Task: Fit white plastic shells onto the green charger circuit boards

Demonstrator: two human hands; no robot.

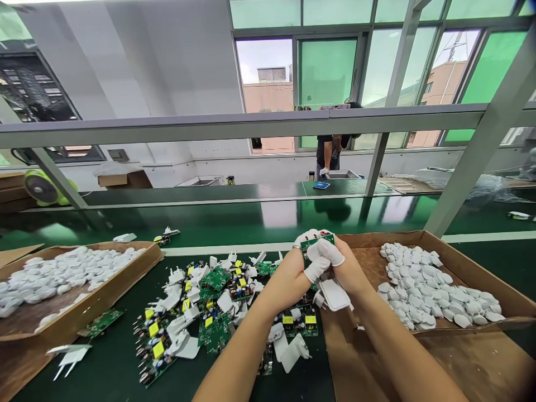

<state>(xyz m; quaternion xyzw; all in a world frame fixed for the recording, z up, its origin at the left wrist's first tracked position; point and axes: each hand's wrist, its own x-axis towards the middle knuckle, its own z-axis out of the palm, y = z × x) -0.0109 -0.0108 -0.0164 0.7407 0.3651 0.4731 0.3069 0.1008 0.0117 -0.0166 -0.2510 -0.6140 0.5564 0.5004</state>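
Both my hands meet above the green bench, just left of the right-hand cardboard box. My left hand [293,268] and my right hand [341,265], white cots on the fingertips, are closed together on a small green circuit board [317,243] and a white plastic charger shell [334,292] that hangs below them. Under my forearms lies a loose pile of green circuit boards [213,310] with yellow parts and white plug pieces.
The cardboard box [506,298] at right holds several white shell caps [422,290]. A second cardboard tray [104,293] at left holds more. Beyond runs a green conveyor [259,218] under a metal rail. Another person [330,153] stands at the far side by the windows.
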